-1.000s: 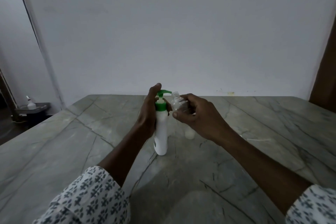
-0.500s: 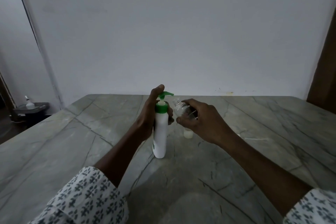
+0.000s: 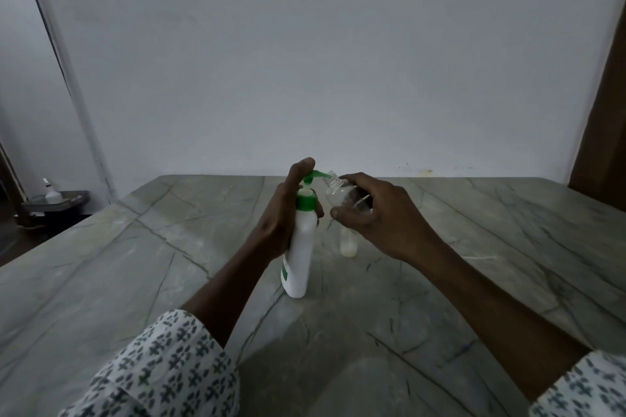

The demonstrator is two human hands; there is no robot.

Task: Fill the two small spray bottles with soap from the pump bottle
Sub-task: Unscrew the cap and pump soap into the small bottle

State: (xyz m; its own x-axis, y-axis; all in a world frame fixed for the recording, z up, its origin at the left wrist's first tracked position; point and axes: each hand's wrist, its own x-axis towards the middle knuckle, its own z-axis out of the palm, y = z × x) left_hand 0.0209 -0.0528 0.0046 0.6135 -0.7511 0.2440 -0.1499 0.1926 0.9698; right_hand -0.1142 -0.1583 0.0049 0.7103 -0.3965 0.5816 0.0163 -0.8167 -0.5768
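Fingers of the right hand (image 3: pixel 382 213) pinch the tilted small spray bottle (image 3: pixel 338 195), its narrow neck at the green nozzle (image 3: pixel 321 175), so any drift would likely spill soap onto the table (image 3: pixel 474 264). The left hand (image 3: pixel 281 213) wraps the standing pump bottle (image 3: pixel 301 247), one digit on the pump head, both forearms reaching forward; the other small bottle (image 3: pixel 349 244) stands just behind.

The pump bottle (image 3: pixel 301 247) is white with a green collar and pump head. The worktop (image 3: pixel 169 264) is grey-green, veined with dark lines. The sleeves (image 3: pixel 162 376) are white with a small dark-blue print. The far wall (image 3: pixel 305 61) is white.
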